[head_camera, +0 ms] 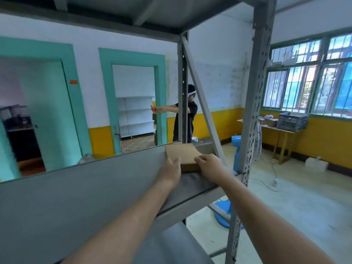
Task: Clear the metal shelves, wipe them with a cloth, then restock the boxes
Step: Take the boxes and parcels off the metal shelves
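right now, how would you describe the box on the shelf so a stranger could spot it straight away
Find the grey metal shelving unit in the foreground and follow its middle shelf to the far right end, by the diagonal brace. A cardboard box lies there, left hand and right hand on its near edge. It is flat and brown against grey steel.

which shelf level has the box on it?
The middle shelf: the box sits at its right end, left hand and right hand on it. The shelf above shows only its underside; none shows on the one below.
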`<state>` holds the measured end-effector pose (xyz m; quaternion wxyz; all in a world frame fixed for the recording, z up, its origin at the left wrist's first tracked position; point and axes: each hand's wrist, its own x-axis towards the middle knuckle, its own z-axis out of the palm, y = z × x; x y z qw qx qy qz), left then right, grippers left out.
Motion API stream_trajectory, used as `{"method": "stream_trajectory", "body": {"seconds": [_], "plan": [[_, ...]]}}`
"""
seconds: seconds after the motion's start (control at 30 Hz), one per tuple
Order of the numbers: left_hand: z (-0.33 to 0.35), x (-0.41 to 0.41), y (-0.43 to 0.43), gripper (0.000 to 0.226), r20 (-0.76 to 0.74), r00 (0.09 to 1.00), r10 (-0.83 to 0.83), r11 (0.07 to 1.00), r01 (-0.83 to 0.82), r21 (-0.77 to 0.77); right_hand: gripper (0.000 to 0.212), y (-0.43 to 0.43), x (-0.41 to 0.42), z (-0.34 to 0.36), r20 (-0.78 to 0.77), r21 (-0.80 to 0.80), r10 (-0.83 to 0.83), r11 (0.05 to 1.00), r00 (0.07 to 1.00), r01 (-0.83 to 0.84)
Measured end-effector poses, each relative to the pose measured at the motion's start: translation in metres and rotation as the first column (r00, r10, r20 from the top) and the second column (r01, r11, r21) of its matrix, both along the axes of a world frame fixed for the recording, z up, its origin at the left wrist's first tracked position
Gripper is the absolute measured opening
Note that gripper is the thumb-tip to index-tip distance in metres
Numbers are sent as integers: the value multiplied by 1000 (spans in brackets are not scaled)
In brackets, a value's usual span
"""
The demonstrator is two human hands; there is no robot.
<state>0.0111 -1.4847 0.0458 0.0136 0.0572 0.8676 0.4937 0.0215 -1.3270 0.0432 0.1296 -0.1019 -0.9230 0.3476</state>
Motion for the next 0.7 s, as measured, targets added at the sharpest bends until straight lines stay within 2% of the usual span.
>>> {"method": "stream_trajectory", "body": {"seconds": [0.13, 0.27, 0.33, 0.4, 0.47, 0.53, 0.6, 0.7], "plan": [[20, 26, -17, 44, -42, 995, 87, 968, -75, 238, 35, -25, 41, 14, -63, -176, -63, 983, 996, 51], [30, 64, -52, 28, -172, 972, 159, 915, -79, 396, 30, -63, 93, 20, -260, -300, -203, 946, 944, 120], [30, 88, -73, 25, -172, 971, 165, 882, -67, 466, 29, -81, 122, 20, -342, -344, -282, 925, 896, 159], [24, 123, -102, 21, -109, 988, 109, 816, -26, 578, 21, -114, 167, 17, -431, -402, -354, 899, 830, 174], [17, 158, -123, 16, -68, 997, 21, 704, 33, 710, 10, -139, 208, 11, -499, -428, -388, 888, 775, 170], [10, 190, -147, 17, -69, 997, -38, 635, 78, 768, 10, -164, 247, 1, -519, -471, -408, 870, 751, 146], [0, 220, -172, 22, -81, 990, -115, 556, 132, 821, 18, -192, 287, -7, -526, -542, -450, 831, 722, 123], [-12, 265, -196, 30, -39, 969, -244, 455, 150, 878, 33, -223, 344, -15, -456, -670, -532, 733, 713, 118]]}}
